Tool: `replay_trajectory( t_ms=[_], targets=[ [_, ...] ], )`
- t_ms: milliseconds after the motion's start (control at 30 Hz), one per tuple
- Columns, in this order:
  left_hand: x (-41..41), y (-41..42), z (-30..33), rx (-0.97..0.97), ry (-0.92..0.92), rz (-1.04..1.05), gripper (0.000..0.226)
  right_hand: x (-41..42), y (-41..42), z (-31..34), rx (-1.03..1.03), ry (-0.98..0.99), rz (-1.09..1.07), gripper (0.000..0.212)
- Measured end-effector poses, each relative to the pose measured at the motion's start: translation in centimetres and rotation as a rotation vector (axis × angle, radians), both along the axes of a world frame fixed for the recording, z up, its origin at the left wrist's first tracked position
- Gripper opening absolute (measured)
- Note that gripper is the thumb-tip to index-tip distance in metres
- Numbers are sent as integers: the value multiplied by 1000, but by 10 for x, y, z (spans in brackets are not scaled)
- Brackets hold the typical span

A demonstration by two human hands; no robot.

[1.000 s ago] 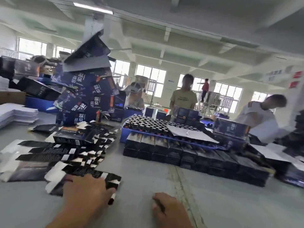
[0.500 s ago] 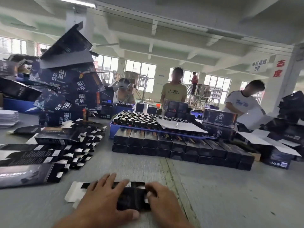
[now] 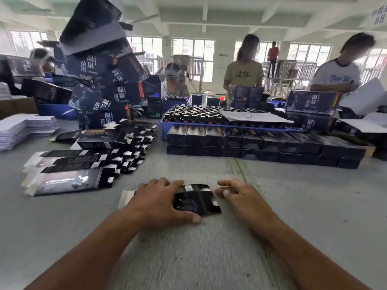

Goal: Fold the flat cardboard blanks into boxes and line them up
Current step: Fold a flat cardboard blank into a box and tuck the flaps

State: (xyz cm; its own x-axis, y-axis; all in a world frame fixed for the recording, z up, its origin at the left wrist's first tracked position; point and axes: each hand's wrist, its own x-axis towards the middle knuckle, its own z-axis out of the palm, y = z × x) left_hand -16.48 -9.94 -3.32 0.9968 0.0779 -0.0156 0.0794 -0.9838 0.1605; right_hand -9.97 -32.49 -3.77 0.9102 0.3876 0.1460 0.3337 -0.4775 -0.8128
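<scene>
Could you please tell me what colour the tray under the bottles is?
Blue; the tray shows in the head view.

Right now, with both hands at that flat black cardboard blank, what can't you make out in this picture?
Head view only:
- Flat black cardboard blank: its left part is hidden under the left hand, and its print is blurred.
- Right hand: whether its fingertips touch the blank's edge is unclear.
- Small dark bottles in the blue plastic tray: labels too small; some covered by a white paper sheet.
</scene>
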Motion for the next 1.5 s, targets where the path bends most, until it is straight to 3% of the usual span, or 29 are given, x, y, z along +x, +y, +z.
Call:
replay_trajectory(
  t_ms=[167,333,533,900,1133,1500],
  targets=[
    [-2,-3,3,-32,-50,2,133,-2,1,1,43,25,-1,34],
    [-2,-3,10,126,-274,-19,123,-3,0,1,125,40,-25,32],
    [-6,-9,15,124,-451,-93,111,0,-5,5,309,32,-45,10],
    [-15,-17,21,32,-439,-193,108,-6,-19,23,404,179,135,21],
    [-16,-22,19,21,-479,-235,109,-9,-17,23,348,83,194,26],
    [-20,-31,26,255,-624,-400,67,-14,-14,27,302,-148,112,38]
  ],
)
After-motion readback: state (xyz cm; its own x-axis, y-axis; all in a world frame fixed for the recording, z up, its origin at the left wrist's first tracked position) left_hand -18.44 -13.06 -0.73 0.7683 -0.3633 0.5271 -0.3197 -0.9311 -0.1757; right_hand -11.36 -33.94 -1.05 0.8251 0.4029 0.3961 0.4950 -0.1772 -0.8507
